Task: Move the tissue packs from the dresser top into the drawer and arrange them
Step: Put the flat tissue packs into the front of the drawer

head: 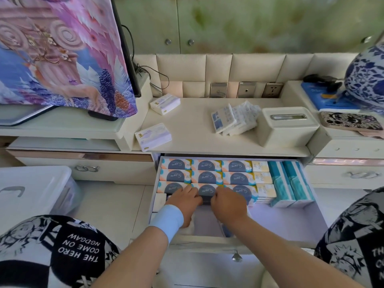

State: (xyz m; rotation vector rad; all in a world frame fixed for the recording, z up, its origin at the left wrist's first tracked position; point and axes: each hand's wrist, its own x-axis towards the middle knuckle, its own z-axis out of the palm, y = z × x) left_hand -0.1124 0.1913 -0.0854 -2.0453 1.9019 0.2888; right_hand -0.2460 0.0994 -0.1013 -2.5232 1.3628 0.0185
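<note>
At pack (206,191) edges, seemingly, both hands (188,201) (228,205)

Your counter (197,129) carries one white tissue pack (165,103) at the back left, a second white pack (153,136) at the front left edge, and leaning blue-printed packs (234,119) just beside a cream tissue box (287,125).

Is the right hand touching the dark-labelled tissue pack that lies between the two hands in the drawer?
Touching. The head view shows the right hand with fingers curled over the right edge of the tissue pack.

Front pack (206,192) sides behind fingers (192,194)
</note>
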